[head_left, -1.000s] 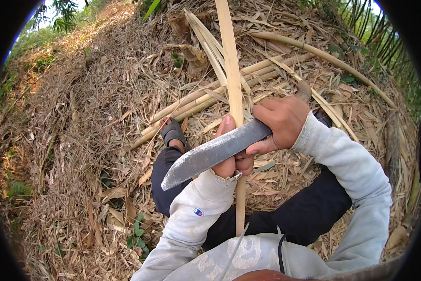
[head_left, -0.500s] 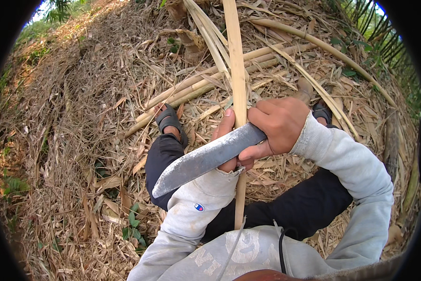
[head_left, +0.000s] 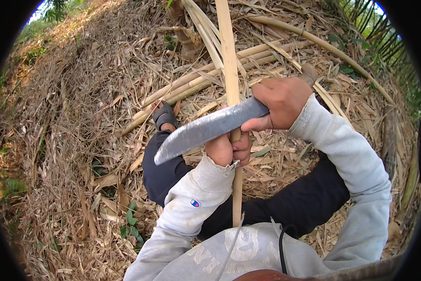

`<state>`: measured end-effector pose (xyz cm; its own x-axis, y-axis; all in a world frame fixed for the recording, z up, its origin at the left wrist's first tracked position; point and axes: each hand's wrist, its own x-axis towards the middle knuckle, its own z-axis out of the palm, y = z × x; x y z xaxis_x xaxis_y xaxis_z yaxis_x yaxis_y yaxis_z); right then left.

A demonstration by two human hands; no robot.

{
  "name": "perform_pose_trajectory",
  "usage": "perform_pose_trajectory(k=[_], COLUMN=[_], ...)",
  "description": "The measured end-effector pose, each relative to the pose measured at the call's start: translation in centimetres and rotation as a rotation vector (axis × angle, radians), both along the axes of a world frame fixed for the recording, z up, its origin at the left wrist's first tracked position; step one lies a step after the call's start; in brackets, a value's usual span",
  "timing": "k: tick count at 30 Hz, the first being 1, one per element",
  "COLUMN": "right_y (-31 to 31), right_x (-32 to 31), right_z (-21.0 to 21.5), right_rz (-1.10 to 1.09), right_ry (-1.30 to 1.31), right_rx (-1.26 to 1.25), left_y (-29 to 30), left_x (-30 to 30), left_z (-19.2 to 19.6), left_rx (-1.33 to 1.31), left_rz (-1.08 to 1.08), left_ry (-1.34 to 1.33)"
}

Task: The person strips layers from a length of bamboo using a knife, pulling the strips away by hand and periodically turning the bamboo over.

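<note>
A long pale bamboo strip (head_left: 228, 56) runs upright through the middle of the view, its lower end against my lap. My left hand (head_left: 227, 149) is closed around this strip, fingers wrapped over its front; part of the hand is hidden under the blade. My right hand (head_left: 283, 103) grips a machete (head_left: 210, 129), its wooden handle (head_left: 309, 74) poking out at the far right of the fist. The broad grey blade slants down to the left, crossing over the strip just above my left hand. Whether the edge touches the strip I cannot tell.
Several bamboo poles (head_left: 192, 83) lie behind the strip. Split pale strips (head_left: 203, 30) lean by a cut stump (head_left: 187, 40). A curved pole (head_left: 323, 42) arcs at the right. Dry leaves (head_left: 79, 154) cover the ground. My sandalled foot (head_left: 163, 116) rests at the left.
The machete and my right hand have risen slightly, the blade tip swinging upward. My left hand sits a little lower, its thumb now behind the blade. The strip's top has shifted slightly left.
</note>
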<state>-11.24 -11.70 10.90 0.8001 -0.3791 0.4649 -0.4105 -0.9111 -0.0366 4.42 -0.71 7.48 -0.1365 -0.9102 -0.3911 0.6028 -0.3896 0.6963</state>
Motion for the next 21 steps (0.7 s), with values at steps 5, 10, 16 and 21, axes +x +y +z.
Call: perform_pose_trajectory(k=[5, 10, 16, 21], right_y=[-1.2, 0.8, -3.0, 0.2], right_x=[-0.8, 0.7, -1.5, 0.6], right_z=[-0.6, -0.6, 0.3, 0.4], right_rz=[-0.093, 0.024, -0.146, 0.003], right_ry=[-0.028, 0.022, -0.022, 0.044], right_rx=[0.120, 0.078, 0.173, 0.155], left_y=[0.4, 0.6, 0.7, 0.8], left_x=[-0.5, 0.4, -1.0, -0.4], left_z=[0.4, -0.7, 0.7, -0.2], left_rx=[-0.007, -0.059, 0.000, -0.049], left_rz=[0.018, -0.030, 0.042, 0.024], left_ry=[-0.073, -0.057, -0.066, -0.092])
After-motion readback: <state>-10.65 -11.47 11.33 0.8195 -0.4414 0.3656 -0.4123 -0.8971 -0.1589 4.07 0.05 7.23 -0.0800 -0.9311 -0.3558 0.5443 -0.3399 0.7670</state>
